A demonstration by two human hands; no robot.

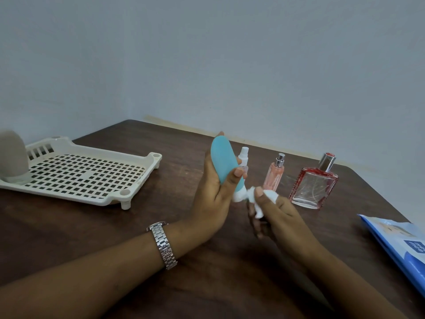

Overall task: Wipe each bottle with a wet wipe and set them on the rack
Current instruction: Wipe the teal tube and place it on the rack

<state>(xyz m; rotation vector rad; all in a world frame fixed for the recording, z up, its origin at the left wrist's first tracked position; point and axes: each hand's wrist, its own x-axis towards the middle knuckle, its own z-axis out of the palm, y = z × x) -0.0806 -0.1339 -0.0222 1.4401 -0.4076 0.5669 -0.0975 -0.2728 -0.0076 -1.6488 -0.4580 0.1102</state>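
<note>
1. Nearest, a blue pack of wipes (pixel 400 245) lies at the table's (pixel 92 238) right edge, and a metal watch (pixel 163 245) sits on the left wrist.
2. The left hand (pixel 213 194) grips a teal bottle (pixel 224 162), fingers and thumb wrapped round its body. It is held tilted above the table, white cap down.
3. The right hand (pixel 273 210) pinches a bunched wet wipe (pixel 270 195) against that cap (so the wiping looks under way). A hard tug there could pull the damp, smooth bottle out of the grasp.
4. Just behind stand a clear spray bottle (pixel 243 160), a pink bottle (pixel 274 176) and a red glass bottle (pixel 315 187). A wide sweep of either hand could topple the slim ones.
5. Farthest left is the rack (pixel 156 155), with a pale bottle (pixel 12 155) on it. Its open grid could leave a narrow base unsteady.
</note>
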